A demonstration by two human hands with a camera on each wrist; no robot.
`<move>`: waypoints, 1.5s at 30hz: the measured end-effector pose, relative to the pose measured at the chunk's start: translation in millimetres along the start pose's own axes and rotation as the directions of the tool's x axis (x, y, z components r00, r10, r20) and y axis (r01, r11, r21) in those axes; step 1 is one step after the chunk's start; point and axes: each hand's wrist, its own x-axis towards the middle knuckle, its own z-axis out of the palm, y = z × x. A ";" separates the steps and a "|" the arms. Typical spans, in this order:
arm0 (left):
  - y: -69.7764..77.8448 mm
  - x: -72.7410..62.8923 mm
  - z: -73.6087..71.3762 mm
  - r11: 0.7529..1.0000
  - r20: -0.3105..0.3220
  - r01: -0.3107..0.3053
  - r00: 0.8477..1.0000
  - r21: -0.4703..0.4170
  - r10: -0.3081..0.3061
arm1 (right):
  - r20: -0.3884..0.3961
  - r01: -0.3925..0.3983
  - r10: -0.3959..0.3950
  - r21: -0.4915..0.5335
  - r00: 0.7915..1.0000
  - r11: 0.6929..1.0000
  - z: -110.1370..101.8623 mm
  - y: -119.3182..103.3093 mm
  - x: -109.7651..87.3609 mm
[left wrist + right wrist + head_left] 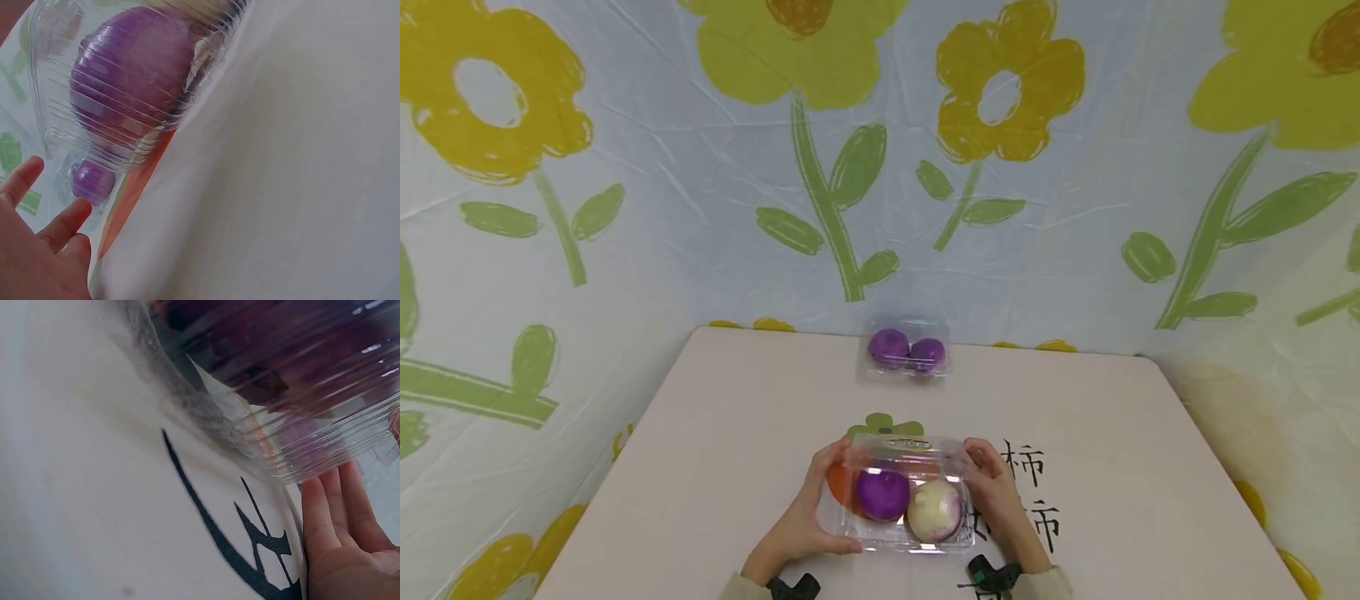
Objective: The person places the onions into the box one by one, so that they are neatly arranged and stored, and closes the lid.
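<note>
A clear plastic box [910, 546] is low over the near middle of the table. Inside are a glossy purple, onion-like vegetable [882, 495] on the left and a pale one [935, 510] tinged purple on the right. A label shows on its clear lid [865, 454]; whether the lid is latched I cannot tell. My left hand [808, 508] holds the box's left side, thumb near the front corner, fingers toward the back; other fingers [65, 222] spread beside it. My right hand [1000, 496] grips the back right corner, with several fingers [340, 509] extended behind the box.
A second clear box [904, 374] with two purple vegetables stands at the table's far edge, against a flower-printed cloth [662, 208]. The pale tabletop [1120, 467] carries a printed orange fruit [841, 492] and black characters [1026, 462] around the held box.
</note>
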 end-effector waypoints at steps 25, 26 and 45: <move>2.4 -1.5 -5.4 0.998 0.021 0.039 0.999 -0.058 -0.038 | 0.118 -0.129 0.173 -0.312 0.978 0.941 -7.9 -37.6 -2.7; 3.6 -1.0 -5.7 0.997 0.017 0.049 0.999 -0.062 -0.048 | 0.119 -0.144 0.201 -0.370 0.972 0.918 -7.4 -44.1 -5.4; 54.0 1.9 -10.7 0.759 0.111 0.572 0.815 -0.312 -0.569 | 0.187 -0.283 0.422 -0.501 0.887 0.818 0.5 -78.4 -43.8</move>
